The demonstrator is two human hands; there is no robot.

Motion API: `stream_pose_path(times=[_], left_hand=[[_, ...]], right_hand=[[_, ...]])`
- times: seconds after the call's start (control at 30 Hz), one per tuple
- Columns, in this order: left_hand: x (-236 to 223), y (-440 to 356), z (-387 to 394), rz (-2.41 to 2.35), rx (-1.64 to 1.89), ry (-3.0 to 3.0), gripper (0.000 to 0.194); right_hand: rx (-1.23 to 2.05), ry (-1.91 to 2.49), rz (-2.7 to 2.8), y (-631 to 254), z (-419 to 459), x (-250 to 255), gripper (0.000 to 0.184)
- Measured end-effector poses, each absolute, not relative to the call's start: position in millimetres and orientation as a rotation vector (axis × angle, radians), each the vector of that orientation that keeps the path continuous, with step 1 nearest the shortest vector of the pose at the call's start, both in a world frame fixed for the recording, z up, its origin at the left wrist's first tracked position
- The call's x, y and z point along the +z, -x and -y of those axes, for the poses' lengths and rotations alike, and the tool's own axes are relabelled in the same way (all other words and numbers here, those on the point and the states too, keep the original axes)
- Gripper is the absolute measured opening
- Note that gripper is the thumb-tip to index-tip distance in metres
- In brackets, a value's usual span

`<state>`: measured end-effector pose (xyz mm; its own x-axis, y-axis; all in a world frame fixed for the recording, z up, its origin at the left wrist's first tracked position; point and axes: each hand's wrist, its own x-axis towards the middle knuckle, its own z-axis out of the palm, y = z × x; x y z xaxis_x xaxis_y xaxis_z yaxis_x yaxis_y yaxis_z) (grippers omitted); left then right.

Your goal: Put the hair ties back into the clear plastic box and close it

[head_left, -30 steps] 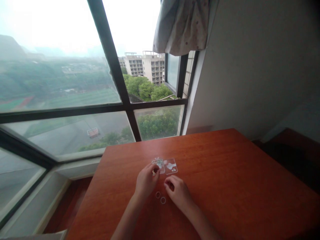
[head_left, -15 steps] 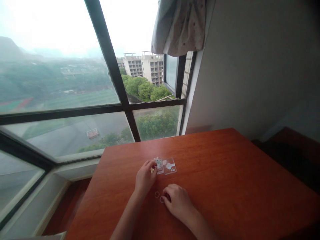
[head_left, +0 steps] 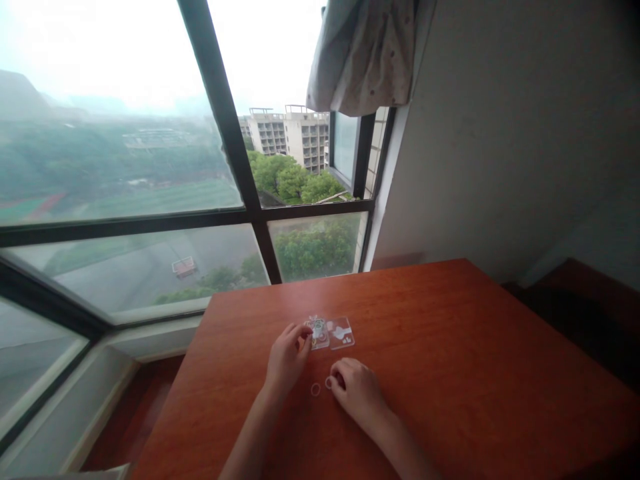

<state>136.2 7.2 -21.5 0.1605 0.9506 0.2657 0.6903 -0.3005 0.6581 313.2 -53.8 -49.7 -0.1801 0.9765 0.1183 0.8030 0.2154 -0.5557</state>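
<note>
My left hand [head_left: 286,357] rests on the reddish wooden table [head_left: 450,360] with its fingers curled, the fingertips pinching at the left edge of a small clear plastic case [head_left: 319,331]. A second clear case [head_left: 341,332] lies right beside it. My right hand [head_left: 356,392] lies below them, fingers curled in, thumb and forefinger closed on a small pale ring [head_left: 329,383]. Another small ring [head_left: 315,389] lies flat on the table between my two hands.
The table's far edge meets a large window with dark frames [head_left: 235,167]. A grey wall [head_left: 500,133] stands at the right, with a bunched curtain [head_left: 363,53] hanging at the top. A dark bench or ledge [head_left: 585,300] sits right of the table.
My right hand dropped down toward the two rings, then rose a little with its fingers closed on one. My left hand stayed at the left case, fingers shifting slightly.
</note>
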Motion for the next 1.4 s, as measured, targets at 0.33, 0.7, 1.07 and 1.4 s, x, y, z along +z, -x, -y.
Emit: stream_pose_path(times=[0.33,0.7,1.07,1.4], left_hand=[[-12.4,-137.1,-2.0,-1.532,0.824,-2.114,0.014],[2.8,-138.0,0.3,-1.559,0.673,-2.176,0.016],[0.1,-129.0,28.3,-1.532,0.288,-2.221,0.016],[-5.9,-135.3,46.6,-1.487,0.05,-2.298,0.011]], right_hand=[[0.538,1.573,1.891,-317.3,37.0,-55.5,0.012],[0.434,1.618,1.785,-306.4,-9.2,-43.5,0.013],[0.455,1.53,1.736,-311.1,1.3,-50.4,0.017],[0.528,1.453,1.676,-323.1,22.7,-60.1,0.017]])
